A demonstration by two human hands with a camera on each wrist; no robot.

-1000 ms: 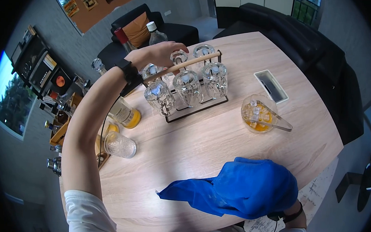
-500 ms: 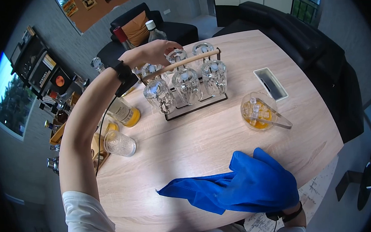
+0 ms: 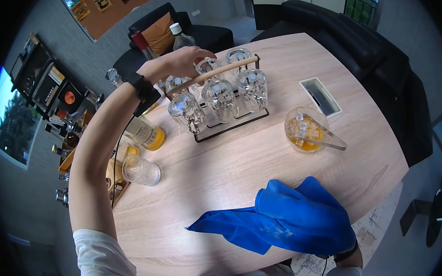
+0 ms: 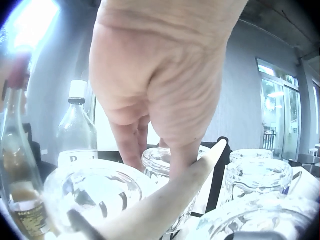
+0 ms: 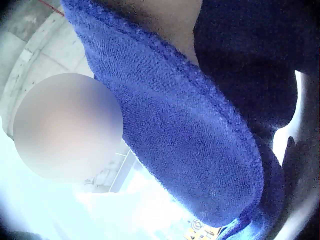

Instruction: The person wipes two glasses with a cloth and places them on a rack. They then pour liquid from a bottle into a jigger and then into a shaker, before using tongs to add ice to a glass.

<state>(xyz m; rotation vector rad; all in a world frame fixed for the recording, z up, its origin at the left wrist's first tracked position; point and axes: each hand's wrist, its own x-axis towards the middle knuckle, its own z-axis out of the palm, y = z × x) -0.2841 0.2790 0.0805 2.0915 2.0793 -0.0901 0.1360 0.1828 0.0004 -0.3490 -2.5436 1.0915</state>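
In the head view my left hand reaches over the wooden handle of a black wire rack. It grips a clear glass in the back row from above, thumb and fingers on either side of its upper end. Several more glasses stand bottom up in the rack. A blue cloth covers my right hand, leaving the wrist showing below it. Those fingers are hidden, so I cannot tell how they lie. The cloth's loose end trails left over the table.
An ice bowl with tongs stands right of the rack, near a recessed table panel. To the left are a textured glass and a bottle with yellow at its base. Taller bottles stand behind my left hand.
My left hand has drawn slightly left and settled around the back-row glass. The blue cloth over my right hand has shifted and folded into a different shape.
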